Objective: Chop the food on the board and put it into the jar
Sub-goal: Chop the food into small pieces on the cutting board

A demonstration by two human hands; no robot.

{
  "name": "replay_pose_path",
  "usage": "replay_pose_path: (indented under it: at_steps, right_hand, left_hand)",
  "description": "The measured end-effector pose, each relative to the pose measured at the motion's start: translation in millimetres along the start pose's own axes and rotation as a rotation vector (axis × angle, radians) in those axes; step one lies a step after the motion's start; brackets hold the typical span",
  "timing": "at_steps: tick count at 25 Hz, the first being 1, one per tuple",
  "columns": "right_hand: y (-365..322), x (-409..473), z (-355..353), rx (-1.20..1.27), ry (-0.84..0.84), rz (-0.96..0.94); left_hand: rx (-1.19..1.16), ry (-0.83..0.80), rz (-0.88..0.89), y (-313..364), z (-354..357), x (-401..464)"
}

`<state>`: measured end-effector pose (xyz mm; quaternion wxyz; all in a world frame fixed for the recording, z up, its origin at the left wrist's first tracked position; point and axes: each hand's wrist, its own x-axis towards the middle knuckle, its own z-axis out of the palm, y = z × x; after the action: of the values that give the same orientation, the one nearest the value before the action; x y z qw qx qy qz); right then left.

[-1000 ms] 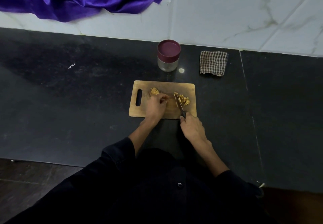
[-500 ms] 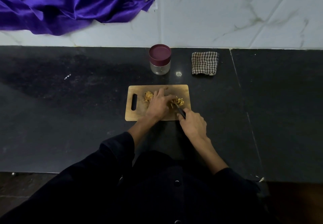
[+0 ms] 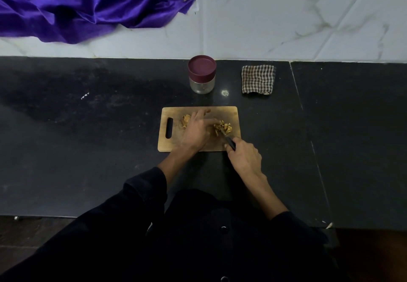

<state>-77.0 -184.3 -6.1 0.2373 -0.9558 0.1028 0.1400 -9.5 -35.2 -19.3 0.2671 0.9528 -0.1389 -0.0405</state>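
Observation:
A wooden chopping board [image 3: 174, 143] with a handle slot lies on the black counter. A heap of chopped yellow food [image 3: 225, 126] sits on its right part, and an uncut yellow piece [image 3: 185, 120] lies at its middle left, partly hidden by my left hand [image 3: 197, 131]. That hand rests flat on the board, fingers spread, fingertips touching the chopped heap. My right hand [image 3: 244, 158] grips a black-handled knife [image 3: 229, 142] whose blade reaches into the heap. A glass jar [image 3: 201, 74] with a maroon lid on it stands behind the board.
A folded checked cloth [image 3: 258, 79] lies right of the jar. Purple satin fabric [image 3: 88, 4] hangs over the white marble wall at the back left. A seam [image 3: 308, 132] runs across the counter on the right. The counter's front edge is at my body.
My left hand left the uncut piece and spread to the right across the board toward the chopped heap. The knife stayed in the heap. The camera tilted a little.

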Motion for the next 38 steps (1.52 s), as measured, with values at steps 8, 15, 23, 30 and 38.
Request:
replay_pose_path:
  at_steps: [8,15,23,30,38]
  right_hand:
    - [0.7,0.1,-3.0,0.011,0.007,0.007]
    - [3.2,-0.4,-1.6,0.0,0.008,0.013]
    - [2.8,0.4,-0.3,-0.031,0.019,-0.016]
    - [6.5,2.8,3.1,0.017,-0.009,-0.015]
    - [-7.7,11.1,14.9,0.135,-0.091,-0.078]
  left_hand:
    - [0.03,-0.017,0.026,5.0,-2.3,5.4]
    - [0.055,0.014,0.057,-2.0,3.0,-6.6]
    - [0.253,-0.157,0.056,6.6,-5.4,7.7]
    - [0.087,0.005,-0.018,-11.1,-4.5,-2.6]
    - [-0.406,0.338,-0.465,-57.6,-8.1,-41.4]
